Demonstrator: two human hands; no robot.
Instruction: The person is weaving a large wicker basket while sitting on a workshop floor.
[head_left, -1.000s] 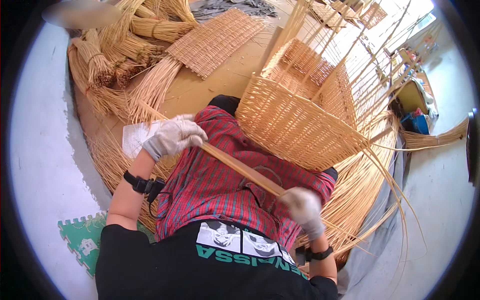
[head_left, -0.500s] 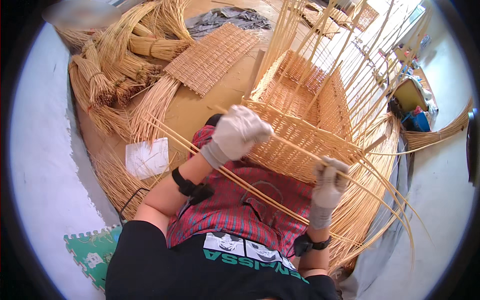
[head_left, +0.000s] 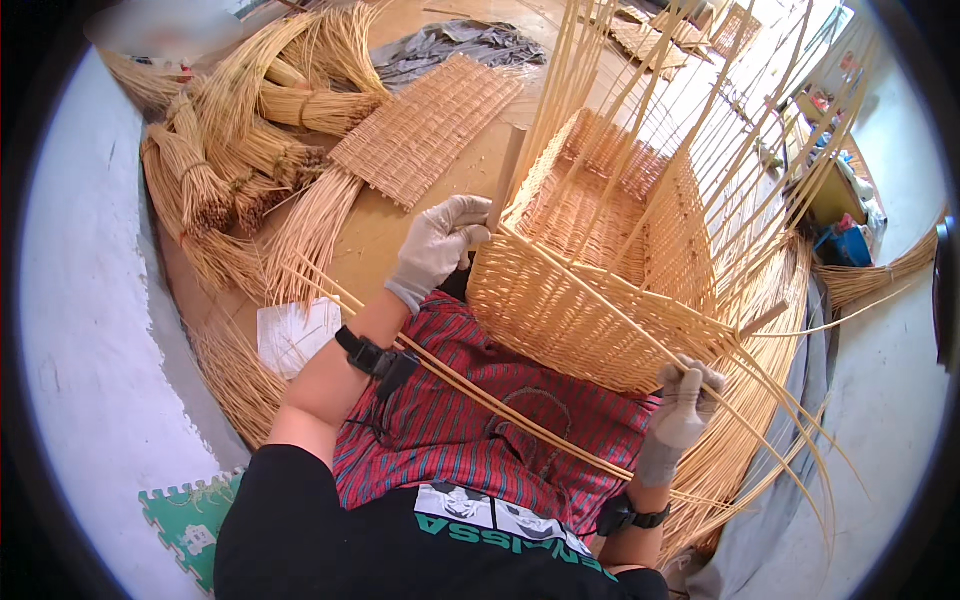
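Observation:
A rectangular woven wicker basket (head_left: 560, 310) stands tilted in front of me, with tall upright stakes (head_left: 690, 130) rising from its far sides. My right hand (head_left: 680, 415), in a pale glove, is closed on a long wicker rod (head_left: 620, 312) that slants along the basket's near rim. At the near left corner, beside a flat wooden stick (head_left: 508, 170), my gloved left hand (head_left: 440, 245) has its fingers curled together. What lies between those fingers is hidden. Two loose rods (head_left: 500, 405) cross above the red striped cloth (head_left: 450, 350) on my lap.
Bundles of wicker (head_left: 290, 140) and a flat woven panel (head_left: 430, 130) lie on the floor at the far left. Long loose rods (head_left: 760, 430) spread at the right beside the wall (head_left: 880, 430). A white sheet (head_left: 298, 335) and green foam mat (head_left: 195, 530) are at left.
My left hand has moved up and left along the rod to the basket's corner. My right hand has shifted slightly right and down with the rod. The basket appears a little lower.

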